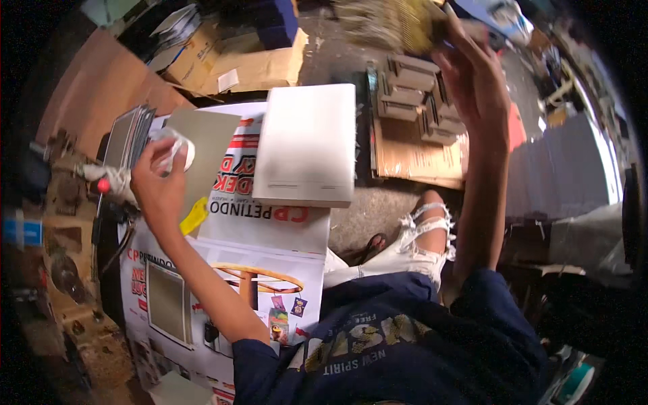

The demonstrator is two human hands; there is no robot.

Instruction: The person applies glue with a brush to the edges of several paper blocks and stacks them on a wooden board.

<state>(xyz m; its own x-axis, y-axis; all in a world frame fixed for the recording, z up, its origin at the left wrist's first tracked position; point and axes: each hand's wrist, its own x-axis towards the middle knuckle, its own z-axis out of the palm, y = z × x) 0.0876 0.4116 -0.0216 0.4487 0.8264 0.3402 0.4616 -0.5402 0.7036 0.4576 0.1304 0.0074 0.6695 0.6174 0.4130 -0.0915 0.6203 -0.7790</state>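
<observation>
My left hand (160, 182) is raised over the left part of the table, its fingers curled around a small white roundish thing (179, 154) whose kind I cannot make out. Beneath it lies a grey-beige board (209, 131). Close to my left wrist is a yellow strip-like tool (194, 216), partly hidden. A thick block of white paper (307, 142) lies on the table to the right of that hand. My right hand (472, 84) is lifted at the upper right, beside a blurred yellowish bundle (388, 23). Motion smears its fingers, so a grip cannot be made out.
A printed sheet (297, 253) covers the table. Several grey-brown blocks (412, 88) stand on flat cardboard (418, 152) to the right. Dark thin boards (131, 138) stand at the table's left, near a worn machine (67, 263). An opened carton (196, 64) sits beyond.
</observation>
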